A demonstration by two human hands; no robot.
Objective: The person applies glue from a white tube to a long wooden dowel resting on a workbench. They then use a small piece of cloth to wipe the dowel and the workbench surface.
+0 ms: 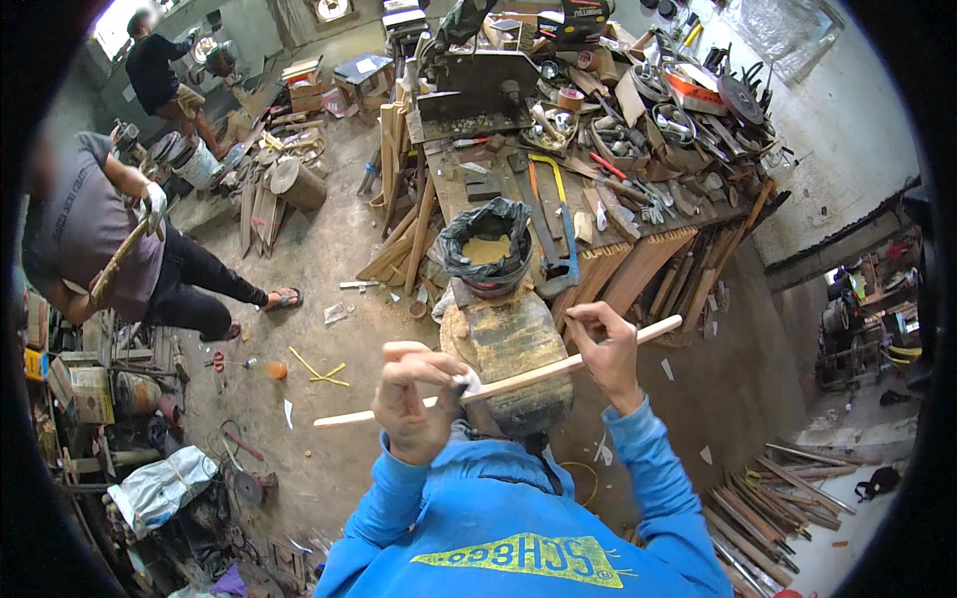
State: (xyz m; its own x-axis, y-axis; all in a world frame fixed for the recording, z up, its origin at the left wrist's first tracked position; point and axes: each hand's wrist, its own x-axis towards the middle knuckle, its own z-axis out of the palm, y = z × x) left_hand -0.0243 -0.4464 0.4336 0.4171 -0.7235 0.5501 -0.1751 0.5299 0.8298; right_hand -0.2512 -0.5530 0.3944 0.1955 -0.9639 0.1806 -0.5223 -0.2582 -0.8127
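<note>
A long, thin, pale wooden stick [523, 380] lies slantwise in front of me, its right end higher in the view. My right hand [610, 357] pinches it toward that end, thumb and fingers closed. Toward the other end, my left hand [415, 399] is closed with a small white scrap [468, 381] at its fingertips, against the stick; whether the scrap is paper or cloth I cannot tell. Beneath the stick is a worn wooden block [510, 334] with yellowish dust on it. A bucket lined with a black bag [485, 244] stands just beyond, holding tan powder.
Ahead, a cluttered workbench [469, 179] carries a yellow-and-blue hacksaw [565, 214] and many hand tools. A person [110, 219] walks at left with a piece of wood; another [164, 75] works farther back. Wooden strips [778, 508] lie at lower right, a white sack [164, 488] at lower left.
</note>
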